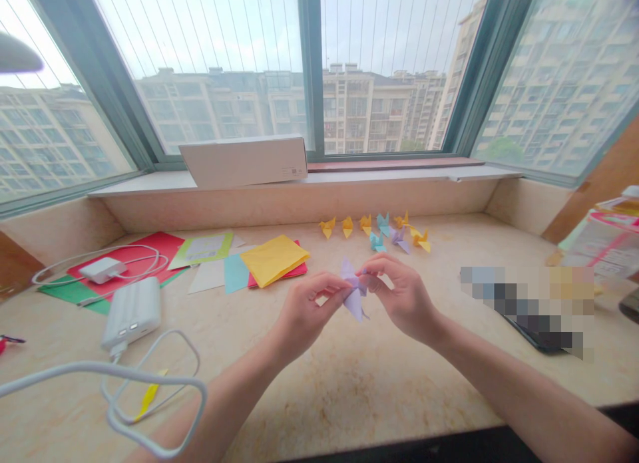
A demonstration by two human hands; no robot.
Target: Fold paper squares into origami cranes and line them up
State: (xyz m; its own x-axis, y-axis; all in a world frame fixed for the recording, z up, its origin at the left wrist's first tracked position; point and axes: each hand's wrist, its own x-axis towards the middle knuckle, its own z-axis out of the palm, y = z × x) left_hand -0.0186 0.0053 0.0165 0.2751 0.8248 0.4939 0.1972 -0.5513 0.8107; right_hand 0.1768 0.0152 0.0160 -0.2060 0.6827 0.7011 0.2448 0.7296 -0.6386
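A light purple folded paper crane is held above the stone counter between my two hands. My left hand pinches its left side between thumb and fingers. On the other side, my right hand grips a part near the top right, its fingertips closed together. The crane's wings spread upward and downward, and a small point sticks out at its lower right. Just beyond my hands stand several finished cranes: yellow ones, blue ones and a purple one.
Left of my hands lie a yellow paper stack, red paper and green paper. A white power bank trails a looping cable. A dark phone-like object, partly blurred, lies right. A white box rests on the sill.
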